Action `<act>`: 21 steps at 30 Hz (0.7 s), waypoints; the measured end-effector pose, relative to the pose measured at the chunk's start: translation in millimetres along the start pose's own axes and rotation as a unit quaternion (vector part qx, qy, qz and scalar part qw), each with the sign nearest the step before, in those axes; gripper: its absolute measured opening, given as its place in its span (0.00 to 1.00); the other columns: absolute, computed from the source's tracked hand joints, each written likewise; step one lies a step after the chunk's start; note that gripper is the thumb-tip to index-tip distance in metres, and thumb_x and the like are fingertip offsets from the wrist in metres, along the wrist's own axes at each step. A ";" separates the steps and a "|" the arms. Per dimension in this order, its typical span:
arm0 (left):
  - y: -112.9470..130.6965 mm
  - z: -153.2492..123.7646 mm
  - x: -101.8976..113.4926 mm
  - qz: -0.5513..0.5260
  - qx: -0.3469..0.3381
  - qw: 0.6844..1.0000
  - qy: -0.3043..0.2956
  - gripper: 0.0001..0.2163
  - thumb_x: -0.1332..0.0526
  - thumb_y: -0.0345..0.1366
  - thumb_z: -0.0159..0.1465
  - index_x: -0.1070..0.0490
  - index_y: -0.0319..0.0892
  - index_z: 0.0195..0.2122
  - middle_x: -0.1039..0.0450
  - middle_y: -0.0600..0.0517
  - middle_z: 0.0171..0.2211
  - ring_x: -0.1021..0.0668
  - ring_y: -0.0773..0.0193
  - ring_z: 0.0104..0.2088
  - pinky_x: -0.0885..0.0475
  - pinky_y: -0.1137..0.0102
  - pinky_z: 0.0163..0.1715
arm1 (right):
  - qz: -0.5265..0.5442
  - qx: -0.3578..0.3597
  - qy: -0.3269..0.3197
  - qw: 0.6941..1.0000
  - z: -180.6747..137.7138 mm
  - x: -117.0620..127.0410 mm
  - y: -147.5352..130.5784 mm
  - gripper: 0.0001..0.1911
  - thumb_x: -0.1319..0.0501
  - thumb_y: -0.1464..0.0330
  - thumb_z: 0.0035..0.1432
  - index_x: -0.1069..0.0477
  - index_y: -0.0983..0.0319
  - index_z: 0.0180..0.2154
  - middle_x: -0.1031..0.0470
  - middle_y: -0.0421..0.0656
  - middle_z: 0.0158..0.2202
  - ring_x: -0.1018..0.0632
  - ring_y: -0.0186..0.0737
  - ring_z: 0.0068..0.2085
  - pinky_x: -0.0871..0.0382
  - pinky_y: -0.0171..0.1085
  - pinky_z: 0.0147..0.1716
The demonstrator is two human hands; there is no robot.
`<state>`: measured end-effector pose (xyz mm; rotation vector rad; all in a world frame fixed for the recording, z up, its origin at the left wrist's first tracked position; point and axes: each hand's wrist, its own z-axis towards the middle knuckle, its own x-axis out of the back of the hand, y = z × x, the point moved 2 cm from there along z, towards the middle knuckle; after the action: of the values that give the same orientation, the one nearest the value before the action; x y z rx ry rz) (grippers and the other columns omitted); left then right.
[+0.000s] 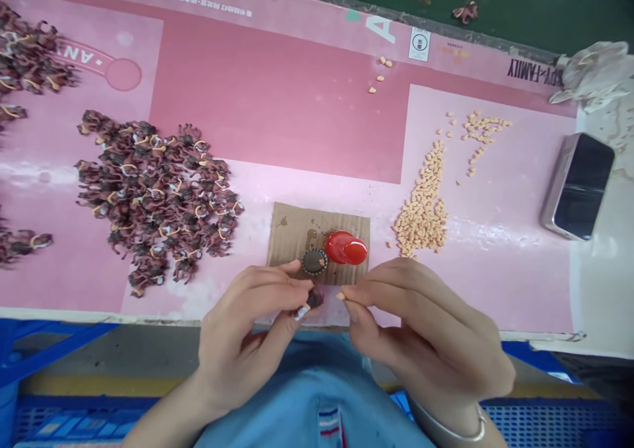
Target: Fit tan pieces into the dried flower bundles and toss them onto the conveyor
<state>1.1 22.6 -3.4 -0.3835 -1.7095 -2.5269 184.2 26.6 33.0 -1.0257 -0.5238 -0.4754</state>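
Between the fingertips of my left hand (252, 322) is a small dark brown figurine (315, 297) with a white patch; most of it is covered by the fingers. My right hand (421, 322) pinches a tiny beige piece (341, 296) between thumb and forefinger, a short gap to the right of the figurine. Just beyond both hands lies a cardboard piece (287, 226). On it are a round dark cap with a ridged rim (314, 261), holding a bit of beige, and a glossy red container (345, 247).
A large pile of similar brown figurines (163, 197) spreads to the left, with more at the far left. Many beige pieces (421, 226) are heaped on the right. A phone (579, 187) and crumpled clear plastic (597, 71) lie at the right end of the pink table mat (277, 98).
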 end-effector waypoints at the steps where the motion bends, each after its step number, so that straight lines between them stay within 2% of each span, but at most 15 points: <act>1: 0.2 -0.8 0.0 -0.005 -0.011 1.000 0.001 0.18 0.37 0.14 0.61 0.24 0.41 0.46 0.17 0.51 0.41 0.15 0.65 0.42 0.16 0.66 0.55 | 0.011 -0.012 0.007 1.000 -1.0 -3.2 -0.9 0.11 0.34 0.82 0.62 0.28 0.60 0.39 0.20 0.38 0.28 0.21 0.34 0.29 0.22 0.35 0.30; 5: 3.0 0.9 0.7 0.046 -0.041 0.998 -0.015 0.13 0.38 0.15 0.63 0.25 0.40 0.40 0.18 0.51 0.41 0.16 0.66 0.43 0.16 0.65 0.56 | 0.030 -0.042 0.019 0.998 -6.1 -8.6 -3.3 0.11 0.35 0.82 0.61 0.28 0.61 0.38 0.21 0.39 0.29 0.22 0.32 0.30 0.22 0.33 0.32; 10: 7.0 3.3 -1.9 0.097 -0.062 0.993 -0.008 0.09 0.35 0.18 0.66 0.25 0.41 0.37 0.18 0.52 0.38 0.16 0.66 0.41 0.14 0.65 0.53 | 0.021 -0.035 0.013 0.999 -7.3 -9.5 -4.6 0.10 0.35 0.82 0.61 0.27 0.62 0.37 0.20 0.39 0.29 0.21 0.31 0.30 0.21 0.32 0.33; 18: 10.5 5.6 -2.4 0.187 -0.122 0.975 -0.012 0.05 0.33 0.23 0.67 0.23 0.40 0.36 0.16 0.53 0.36 0.15 0.65 0.38 0.12 0.67 0.49 | -0.113 -0.006 -0.008 0.994 -9.9 -7.8 -15.5 0.08 0.36 0.80 0.64 0.22 0.63 0.38 0.17 0.41 0.30 0.17 0.34 0.31 0.17 0.31 0.35; 21: 11.6 6.5 -3.3 0.191 -0.116 0.974 -0.024 0.05 0.33 0.24 0.67 0.23 0.42 0.37 0.16 0.54 0.37 0.14 0.64 0.39 0.11 0.68 0.47 | -0.146 0.016 -0.015 0.989 -14.3 -6.7 -19.5 0.09 0.35 0.79 0.62 0.21 0.63 0.42 0.15 0.43 0.32 0.16 0.38 0.32 0.16 0.34 0.35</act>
<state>7.6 23.9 8.5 -0.7177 -1.2070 -2.4416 170.0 6.2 36.0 -0.9298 -0.7109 -0.7088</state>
